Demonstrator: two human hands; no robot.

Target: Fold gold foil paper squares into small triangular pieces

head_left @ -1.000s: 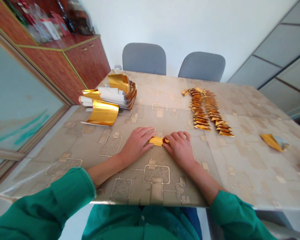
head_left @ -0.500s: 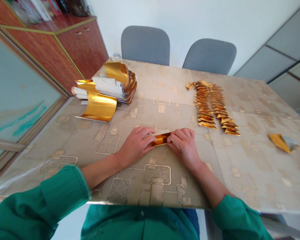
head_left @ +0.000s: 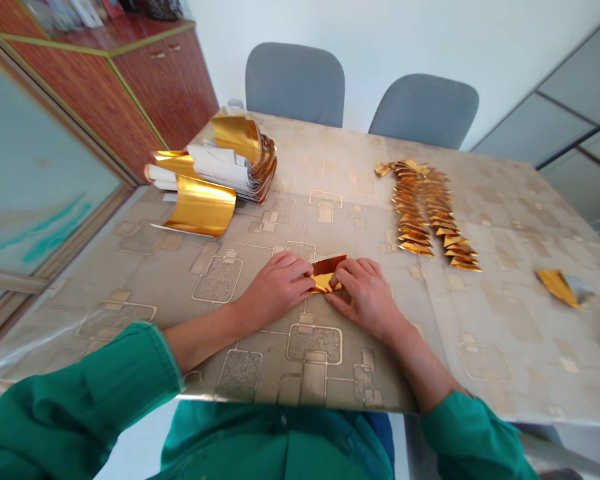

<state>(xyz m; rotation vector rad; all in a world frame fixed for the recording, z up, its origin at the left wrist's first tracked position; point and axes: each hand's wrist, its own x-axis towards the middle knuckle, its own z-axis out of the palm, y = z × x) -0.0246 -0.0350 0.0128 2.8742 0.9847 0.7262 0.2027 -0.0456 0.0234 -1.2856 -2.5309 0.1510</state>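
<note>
Between my hands, low over the near part of the table, is a small folded piece of gold foil paper (head_left: 323,283). Its back flap stands up dark and coppery, while the front part shines yellow. My left hand (head_left: 286,285) pinches its left end, thumb and fingers closed on the paper. At the right end, my right hand (head_left: 364,291) holds it with bent fingers, the thumb low along the near side. My fingers hide both ends of the paper.
A stack of gold and white paper sheets (head_left: 225,175) lies at the back left, with a curved gold sheet (head_left: 203,205) in front. Two rows of folded gold pieces (head_left: 413,212) stand right of centre. Another gold piece (head_left: 557,287) lies far right. Two grey chairs (head_left: 295,83) stand behind the table (head_left: 280,373).
The paper's back flap has risen and its front part has come into view, bright yellow. My right fingers have shifted slightly, with the thumb lower. The view has tilted a little.
</note>
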